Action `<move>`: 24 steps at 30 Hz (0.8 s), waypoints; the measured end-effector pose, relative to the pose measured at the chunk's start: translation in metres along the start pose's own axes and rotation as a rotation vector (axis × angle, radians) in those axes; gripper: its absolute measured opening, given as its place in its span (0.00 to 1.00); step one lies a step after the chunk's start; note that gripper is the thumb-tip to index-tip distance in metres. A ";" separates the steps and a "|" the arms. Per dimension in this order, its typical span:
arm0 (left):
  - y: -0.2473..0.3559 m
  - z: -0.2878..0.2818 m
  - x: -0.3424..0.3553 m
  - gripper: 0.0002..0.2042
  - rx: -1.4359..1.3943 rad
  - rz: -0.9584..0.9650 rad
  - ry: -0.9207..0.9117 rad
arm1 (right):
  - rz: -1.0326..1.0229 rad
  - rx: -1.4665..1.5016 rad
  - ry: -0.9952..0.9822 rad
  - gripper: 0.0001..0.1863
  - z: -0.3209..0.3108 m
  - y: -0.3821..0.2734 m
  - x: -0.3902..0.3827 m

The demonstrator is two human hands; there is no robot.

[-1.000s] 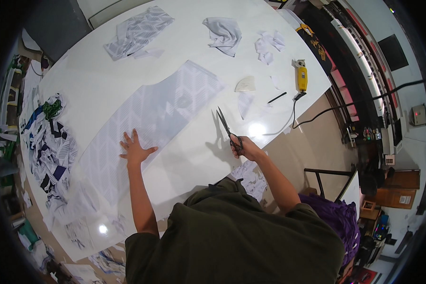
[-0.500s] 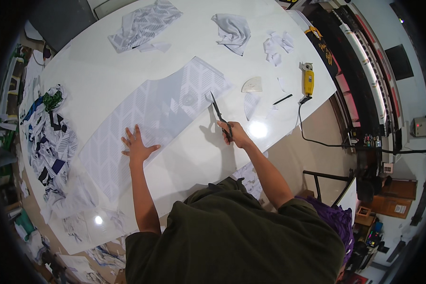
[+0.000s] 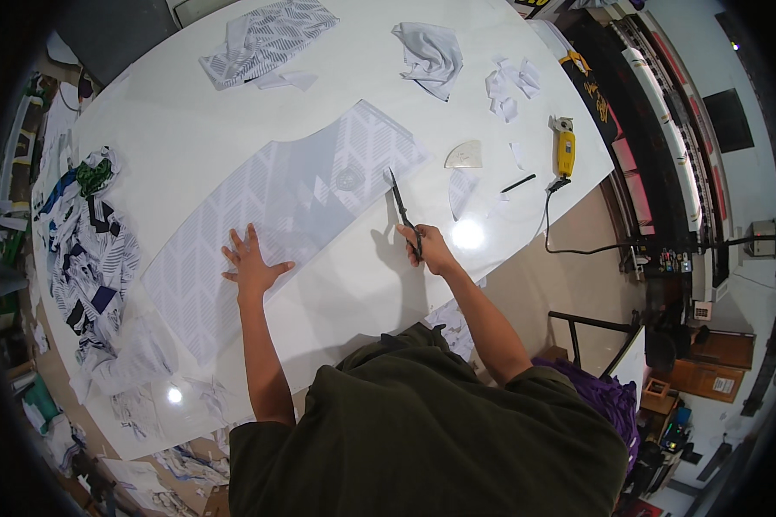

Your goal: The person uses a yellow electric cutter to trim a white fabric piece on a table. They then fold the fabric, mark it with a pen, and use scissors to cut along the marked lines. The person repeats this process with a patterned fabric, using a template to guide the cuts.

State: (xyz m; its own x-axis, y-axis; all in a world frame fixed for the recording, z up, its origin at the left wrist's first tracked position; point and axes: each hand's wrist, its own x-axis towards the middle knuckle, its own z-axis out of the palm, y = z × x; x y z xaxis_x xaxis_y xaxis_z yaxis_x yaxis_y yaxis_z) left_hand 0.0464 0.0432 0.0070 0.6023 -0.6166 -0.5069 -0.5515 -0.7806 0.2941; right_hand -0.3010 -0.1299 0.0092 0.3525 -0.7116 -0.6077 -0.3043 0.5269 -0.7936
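Observation:
A long piece of white and pale grey patterned fabric (image 3: 302,189) lies flat and slanting across the white table (image 3: 336,293). My left hand (image 3: 254,265) rests on its lower part, fingers spread, palm down. In my right hand (image 3: 429,248) is a pair of dark scissors (image 3: 400,202), gripped by the handles. The blades point up and away, and their tips are at the fabric's right edge, near a round printed mark. Whether the blades are parted is hard to make out.
To the right lie a quarter-round template (image 3: 464,154), a black pen (image 3: 518,183) and a yellow electric cutter (image 3: 565,151) with its cord running off the table. Fabric scraps (image 3: 90,250) are heaped at the left. Crumpled cloth (image 3: 429,59) and a folded patterned piece (image 3: 272,43) lie at the far side.
The whole view has shifted slightly. Both hands, the scissors and the fabric keep nearly the same places relative to each other.

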 end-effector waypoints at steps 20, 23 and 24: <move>-0.001 0.000 -0.002 0.68 -0.010 0.004 0.004 | 0.046 0.143 0.072 0.27 0.029 -0.002 0.008; -0.001 -0.002 -0.002 0.68 -0.009 0.000 -0.007 | 0.062 0.133 0.076 0.27 0.032 -0.005 0.012; -0.001 -0.001 -0.002 0.68 -0.008 -0.002 -0.008 | 0.053 0.125 0.095 0.27 0.034 -0.004 0.012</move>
State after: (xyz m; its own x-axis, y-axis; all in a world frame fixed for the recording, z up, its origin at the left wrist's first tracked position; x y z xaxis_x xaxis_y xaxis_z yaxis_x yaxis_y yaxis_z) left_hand 0.0470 0.0450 0.0086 0.5988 -0.6145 -0.5137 -0.5457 -0.7825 0.3000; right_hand -0.2658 -0.1247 0.0046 0.2520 -0.7189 -0.6479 -0.2053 0.6145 -0.7617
